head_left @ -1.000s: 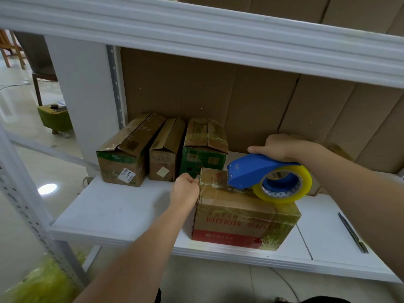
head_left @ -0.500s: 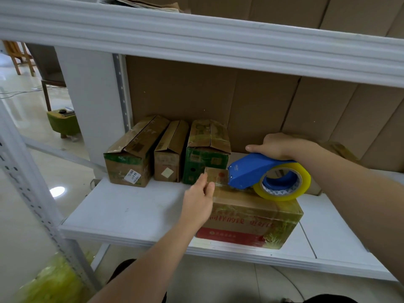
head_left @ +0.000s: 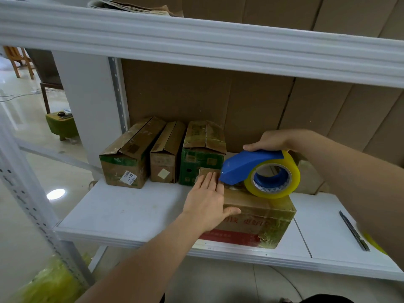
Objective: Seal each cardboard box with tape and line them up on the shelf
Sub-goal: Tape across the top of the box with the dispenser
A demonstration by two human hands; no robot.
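Note:
A cardboard box (head_left: 260, 217) with a red band lies at the front of the white shelf (head_left: 131, 211). My left hand (head_left: 207, 202) lies flat on the box's left end, fingers straight, thumb along the front face. A blue tape dispenser (head_left: 247, 165) with a yellow-edged tape roll (head_left: 273, 176) rests on the box's top, and my right hand (head_left: 271, 139) grips it from above. Three taped boxes stand in a row at the back left: a wide one (head_left: 126, 158), a narrow one (head_left: 167, 156) and a green one (head_left: 201, 154).
A dark knife-like blade (head_left: 354, 231) lies on the shelf at the right. Cardboard sheets (head_left: 240, 106) line the back. The upper shelf beam (head_left: 196, 44) crosses overhead. A perforated upright (head_left: 28, 204) stands at left, with yellow-green plastic (head_left: 50, 283) on the floor below.
My left hand went from gripping the box's left corner to lying flat on it with fingers stretched out. The dispenser and my right hand stayed nearly in place.

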